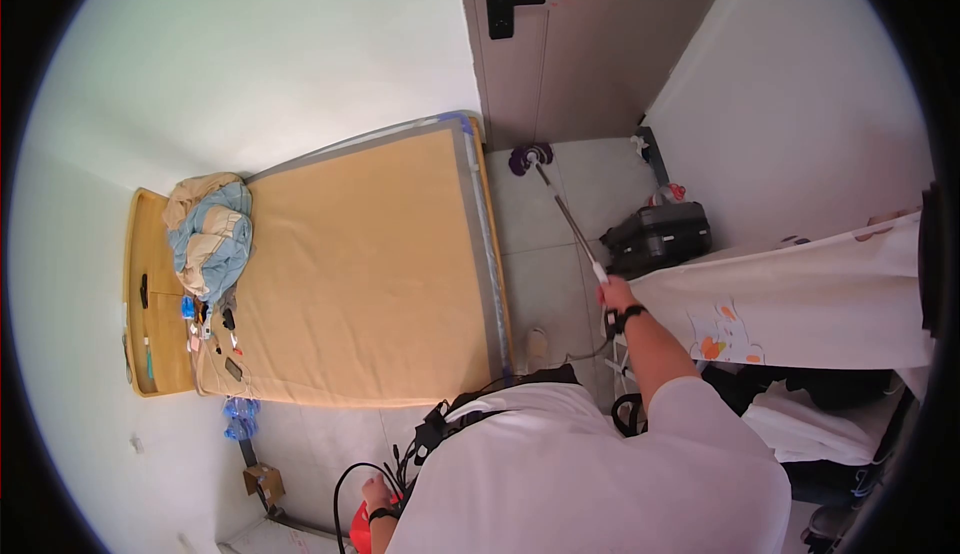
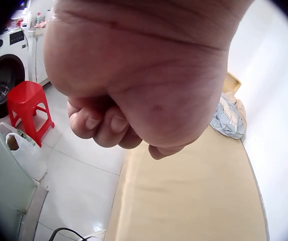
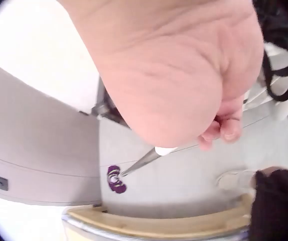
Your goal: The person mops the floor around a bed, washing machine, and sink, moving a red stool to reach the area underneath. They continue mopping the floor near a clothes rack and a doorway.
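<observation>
My right hand (image 1: 616, 295) grips the white upper end of a mop handle (image 1: 572, 222), fingers curled round it. The handle slants away to a purple mop head (image 1: 530, 159), which lies on the floor by the door. In the right wrist view the palm (image 3: 169, 85) hides most of the grip, while the purple mop head (image 3: 116, 179) shows beyond it. Low at my side, my left hand (image 1: 376, 492) hangs with loosely curled fingers and nothing visible in them. The left wrist view shows its fingertips (image 2: 100, 124) bent in under the palm.
A bed (image 1: 350, 274) with a bundled quilt (image 1: 215, 234) borders the floor strip on the left. A black suitcase (image 1: 657, 239) and a hanging cloth (image 1: 790, 304) stand on the right. The door (image 1: 600, 44) is ahead. A red stool (image 2: 28, 103) stands near a washing machine (image 2: 6, 70).
</observation>
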Motion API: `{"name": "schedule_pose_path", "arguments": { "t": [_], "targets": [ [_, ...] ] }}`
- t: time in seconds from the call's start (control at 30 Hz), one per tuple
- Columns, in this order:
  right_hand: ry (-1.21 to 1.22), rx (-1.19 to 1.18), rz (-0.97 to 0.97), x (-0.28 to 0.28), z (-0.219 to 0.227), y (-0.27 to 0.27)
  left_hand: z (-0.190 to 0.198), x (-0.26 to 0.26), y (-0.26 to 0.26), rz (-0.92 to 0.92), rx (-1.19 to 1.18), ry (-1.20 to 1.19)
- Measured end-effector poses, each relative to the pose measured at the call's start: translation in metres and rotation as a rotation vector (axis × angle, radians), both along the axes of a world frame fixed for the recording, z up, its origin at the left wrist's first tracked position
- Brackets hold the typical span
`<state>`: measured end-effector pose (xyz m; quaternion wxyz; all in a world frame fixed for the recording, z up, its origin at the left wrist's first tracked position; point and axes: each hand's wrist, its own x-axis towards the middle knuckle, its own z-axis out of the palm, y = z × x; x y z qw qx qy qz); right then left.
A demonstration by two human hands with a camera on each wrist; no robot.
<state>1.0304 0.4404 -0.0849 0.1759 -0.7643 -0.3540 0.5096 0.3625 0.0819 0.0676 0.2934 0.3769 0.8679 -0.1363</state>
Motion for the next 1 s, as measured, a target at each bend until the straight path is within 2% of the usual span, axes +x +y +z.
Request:
{"name": "schedule_pose_path", "arguments": {
  "t": [0.03, 0.07, 0.1, 0.17, 0.2, 0.23, 0.27, 0.3, 0.37, 0.43, 0.47, 0.5, 0.57, 0.6, 0.63, 0.7, 0.77, 0.83, 0.9, 0.93, 1.0],
  "targets": [
    [-0.014, 0.061, -0.003, -0.005, 0.001, 0.024, 0.013, 0.01, 0.004, 0.102, 0.005, -0.044],
    [0.098, 0.102, -0.096, -0.008, -0.006, 0.042, 0.024, 0.019, 0.009, 0.201, 0.009, -0.089],
    [0.1, 0.097, -0.096, -0.009, -0.01, 0.054, 0.028, 0.024, 0.007, 0.202, 0.005, -0.086],
    [-0.404, 0.119, 0.247, -0.008, -0.008, 0.067, 0.032, 0.028, 0.004, 0.253, 0.201, -0.127],
    [-0.579, 0.216, 0.283, -0.009, -0.003, 0.06, 0.025, 0.023, 0.003, 0.253, 0.204, -0.133],
    [-0.585, 0.219, 0.285, -0.007, 0.003, 0.053, 0.018, 0.019, 0.0, 0.174, 0.152, -0.119],
    [-0.654, 0.181, 0.534, 0.005, -0.008, 0.039, 0.015, 0.018, -0.005, 0.098, 0.095, -0.104],
    [-0.719, 0.139, 0.784, 0.019, -0.022, 0.024, 0.013, 0.019, -0.006, 0.101, 0.094, -0.109],
    [-0.533, -0.091, 0.647, 0.05, -0.058, -0.023, 0.022, 0.027, 0.01, 0.254, 0.049, -0.145],
    [-0.563, -0.238, 0.522, 0.074, -0.088, -0.089, 0.012, 0.024, 0.011, 0.3, 0.143, -0.155],
    [-0.579, -0.291, 0.763, 0.083, -0.105, -0.124, 0.008, 0.023, 0.01, 0.347, 0.235, -0.159],
    [-0.59, -0.343, 1.006, 0.094, -0.118, -0.158, 0.007, 0.024, 0.013, 0.346, 0.232, -0.167],
    [-0.517, -0.48, 0.81, 0.112, -0.121, -0.232, 0.02, 0.03, 0.028, 0.453, 0.165, -0.205],
    [-0.517, -0.486, 0.804, 0.114, -0.121, -0.239, -0.013, 0.005, 0.004, 0.197, 0.255, -0.287],
    [-0.432, -0.535, 0.791, 0.121, -0.121, -0.264, -0.013, 0.003, 0.005, 0.188, 0.249, -0.29],
    [-0.256, -0.625, 0.758, 0.101, -0.126, -0.32, -0.012, 0.001, 0.017, 0.228, 0.207, -0.328],
    [-0.075, -0.707, 0.721, 0.118, -0.126, -0.353, -0.007, 0.003, 0.033, 0.264, 0.186, -0.332],
    [0.107, -0.78, 0.682, 0.145, -0.122, -0.456, -0.009, -0.001, 0.041, 0.304, 0.168, -0.334],
    [0.289, -0.844, 0.649, 0.142, -0.128, -0.464, -0.025, -0.017, 0.037, 0.101, 0.332, -0.32],
    [0.38, -0.874, 0.631, 0.14, -0.131, -0.466, -0.027, -0.02, 0.041, 0.096, 0.331, -0.319],
    [0.56, -0.932, 0.595, 0.139, -0.134, -0.47, -0.02, -0.013, 0.06, 0.648, 0.175, -0.305]
  ]
}}
